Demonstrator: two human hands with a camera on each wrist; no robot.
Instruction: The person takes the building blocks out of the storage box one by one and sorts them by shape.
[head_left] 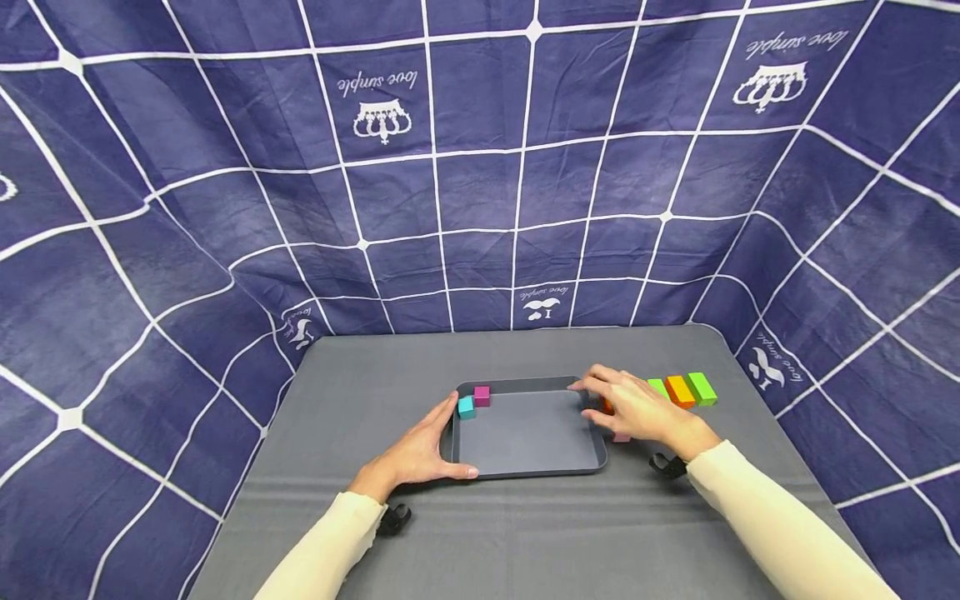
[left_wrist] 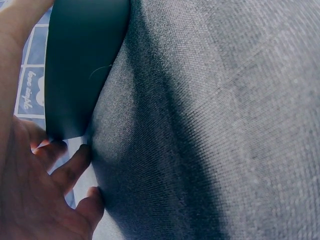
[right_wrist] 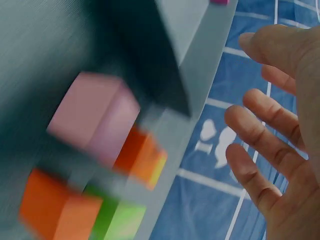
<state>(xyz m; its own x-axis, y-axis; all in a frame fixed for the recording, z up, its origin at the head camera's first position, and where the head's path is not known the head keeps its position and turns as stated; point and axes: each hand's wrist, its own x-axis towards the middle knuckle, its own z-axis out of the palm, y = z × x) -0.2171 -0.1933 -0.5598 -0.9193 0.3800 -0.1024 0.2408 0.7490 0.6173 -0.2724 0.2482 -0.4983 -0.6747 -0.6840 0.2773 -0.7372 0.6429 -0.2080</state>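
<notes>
A shallow dark grey tray (head_left: 532, 433) lies on the grey table, with a teal block (head_left: 467, 407) and a magenta block (head_left: 482, 396) inside its far left corner. My left hand (head_left: 416, 454) spans the tray's left side, fingers along the wall and thumb at the near corner. In the left wrist view its fingertips are right at the end of the tray wall (left_wrist: 85, 65). Over the tray's right edge hovers my right hand (head_left: 630, 406), fingers loosely bent and holding nothing. Below it, a pink block (right_wrist: 90, 112) sits just outside the tray, partly hidden in the head view.
Right of the tray stand more blocks: a red-orange one (right_wrist: 137, 155) by the pink block, then a green block (head_left: 658, 387), an orange block (head_left: 680, 391) and another green block (head_left: 702, 388). A blue gridded cloth (head_left: 480, 192) encloses the table's back and sides.
</notes>
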